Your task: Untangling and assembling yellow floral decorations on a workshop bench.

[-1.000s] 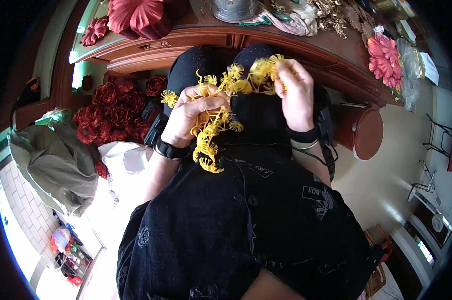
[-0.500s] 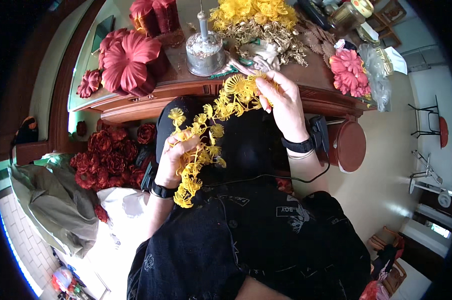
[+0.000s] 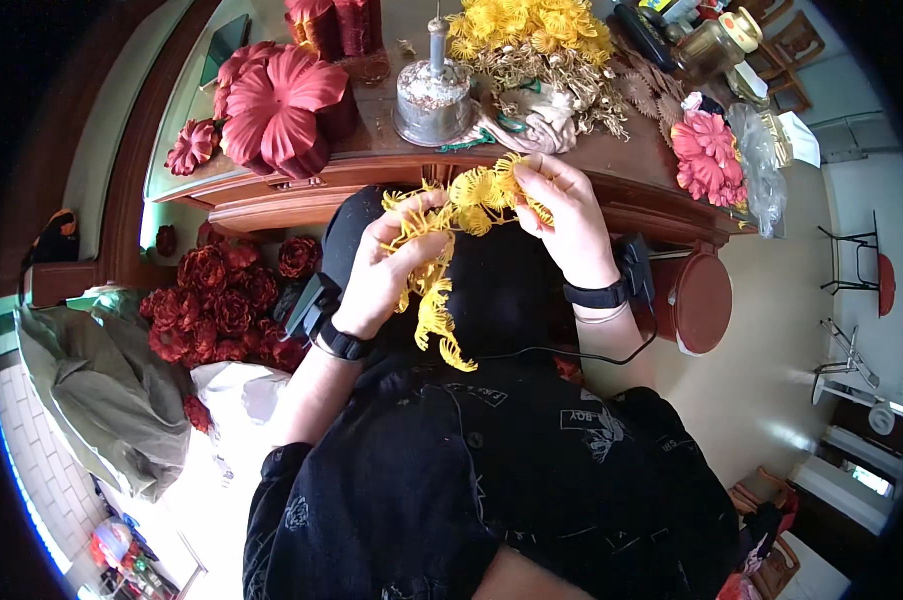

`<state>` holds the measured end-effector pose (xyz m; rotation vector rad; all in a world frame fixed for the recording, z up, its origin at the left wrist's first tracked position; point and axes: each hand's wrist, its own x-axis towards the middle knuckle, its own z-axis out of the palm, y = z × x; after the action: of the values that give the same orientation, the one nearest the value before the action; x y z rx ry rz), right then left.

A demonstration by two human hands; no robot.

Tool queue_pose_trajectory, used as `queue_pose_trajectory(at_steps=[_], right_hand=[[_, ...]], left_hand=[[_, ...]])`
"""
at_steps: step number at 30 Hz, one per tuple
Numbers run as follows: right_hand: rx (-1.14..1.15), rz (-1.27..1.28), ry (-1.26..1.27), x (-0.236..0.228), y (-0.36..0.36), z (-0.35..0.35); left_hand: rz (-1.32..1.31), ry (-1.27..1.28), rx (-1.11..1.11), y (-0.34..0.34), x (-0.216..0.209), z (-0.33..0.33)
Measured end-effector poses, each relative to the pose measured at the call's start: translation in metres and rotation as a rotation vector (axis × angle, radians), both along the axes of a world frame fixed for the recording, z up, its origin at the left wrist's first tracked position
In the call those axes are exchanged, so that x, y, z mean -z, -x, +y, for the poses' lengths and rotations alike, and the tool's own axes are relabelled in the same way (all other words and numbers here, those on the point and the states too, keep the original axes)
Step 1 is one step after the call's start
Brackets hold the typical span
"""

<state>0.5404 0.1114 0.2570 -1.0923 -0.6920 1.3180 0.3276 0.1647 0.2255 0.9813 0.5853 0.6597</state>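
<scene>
Above my lap, both hands hold a bunch of yellow frilly artificial flower pieces (image 3: pixel 435 312) on thin stems. My left hand (image 3: pixel 387 255) is closed round the stems, and part of the bunch dangles below it. My right hand (image 3: pixel 564 205) pinches the frilly yellow heads at the other end, near the table edge. On the table (image 3: pixel 382 165) ahead stands a round metal pot (image 3: pixel 434 110) with an upright spike. Beside it lie a whitish cloth glove (image 3: pixel 544 125) and a heap of yellow flower pieces (image 3: pixel 532 32) with pale dry-looking stems.
Stacks of red petals (image 3: pixel 284 108) stand on the table's left, pink-red petals (image 3: pixel 709 160) on its right by a clear plastic bag (image 3: pixel 757 160). Dark red flowers (image 3: pixel 222 300) pile up below left. A round red-brown stool (image 3: pixel 702 300) is at right; a black cable (image 3: pixel 572 354) crosses my lap.
My left hand has moved up and right, closer to my right hand, taking the dangling yellow pieces along. My right hand stays nearly in place. The view has shifted slightly.
</scene>
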Motion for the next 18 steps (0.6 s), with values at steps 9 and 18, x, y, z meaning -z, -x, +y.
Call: queue_pose_trajectory(at_steps=[9, 18], right_hand=[[-0.103, 0.047, 0.043, 0.004, 0.012, -0.008], [-0.006, 0.088, 0.035, 0.015, 0.018, -0.014]], left_hand=[[0.099, -0.098, 0.066, -0.023, 0.009, -0.001], [0.048, 0.066, 0.058, -0.009, 0.002, -0.004]])
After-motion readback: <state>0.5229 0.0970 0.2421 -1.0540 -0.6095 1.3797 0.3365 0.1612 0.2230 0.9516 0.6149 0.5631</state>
